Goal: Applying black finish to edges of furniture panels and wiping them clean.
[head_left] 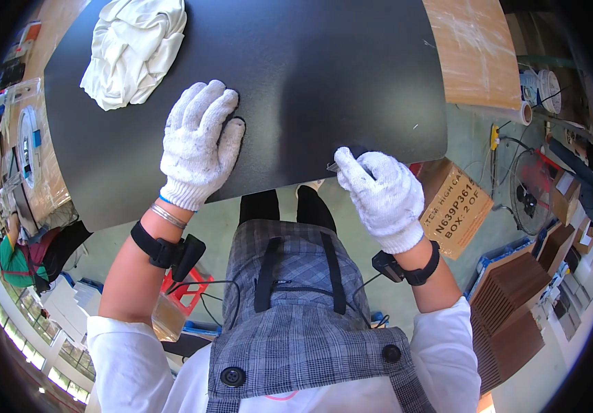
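A large black board (255,138) with rounded corners lies flat in front of me. My left hand (199,141), in a white knit glove, rests on its surface with the fingers stretched out and nothing in them. Near the board's front edge, my right hand (379,193), gloved the same way, is closed in a pinch. A small, thin, shiny piece (332,166) sticks out from its fingertips, too small to tell its kind. Crumpled white cloth (135,51) lies on the board at the far left, beyond my left hand.
Cardboard wrapped in clear film (474,51) is beyond the board's right end. A cardboard box (456,210) stands low at the right, near a floor fan (534,189). At the left, another person (18,251) in a green top is by a wrapped table.
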A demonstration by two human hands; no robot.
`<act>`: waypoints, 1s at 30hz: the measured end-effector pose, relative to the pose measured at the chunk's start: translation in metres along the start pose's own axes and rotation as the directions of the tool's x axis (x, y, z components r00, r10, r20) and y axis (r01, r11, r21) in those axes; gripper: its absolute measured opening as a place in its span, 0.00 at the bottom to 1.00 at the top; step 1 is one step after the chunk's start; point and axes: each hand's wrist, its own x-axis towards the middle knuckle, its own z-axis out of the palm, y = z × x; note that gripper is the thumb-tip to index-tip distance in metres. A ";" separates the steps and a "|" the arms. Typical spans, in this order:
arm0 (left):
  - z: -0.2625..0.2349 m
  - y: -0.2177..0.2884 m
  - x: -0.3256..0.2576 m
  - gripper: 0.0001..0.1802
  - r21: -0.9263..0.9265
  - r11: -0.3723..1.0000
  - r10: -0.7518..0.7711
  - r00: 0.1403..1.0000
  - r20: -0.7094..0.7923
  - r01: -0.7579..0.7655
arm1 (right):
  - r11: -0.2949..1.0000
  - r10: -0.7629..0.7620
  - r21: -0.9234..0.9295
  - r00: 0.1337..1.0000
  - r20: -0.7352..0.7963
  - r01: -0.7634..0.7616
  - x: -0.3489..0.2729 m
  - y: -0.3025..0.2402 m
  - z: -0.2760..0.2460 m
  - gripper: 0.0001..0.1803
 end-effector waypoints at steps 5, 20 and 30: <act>0.002 0.002 0.003 0.18 -0.020 1.000 -0.003 1.000 -0.022 0.002 | 0.993 0.109 0.053 0.993 -0.047 -0.107 0.001 -0.007 0.001 0.23; 0.001 -0.001 0.000 0.20 -0.045 0.999 -0.016 0.999 0.030 0.018 | 0.894 0.304 -0.286 0.936 -0.176 -0.344 -0.012 0.053 -0.034 0.16; 0.000 -0.001 0.000 0.20 -0.006 0.999 -0.032 0.997 0.074 0.032 | 0.950 0.150 -0.263 0.984 -0.094 -0.170 -0.019 0.077 -0.038 0.25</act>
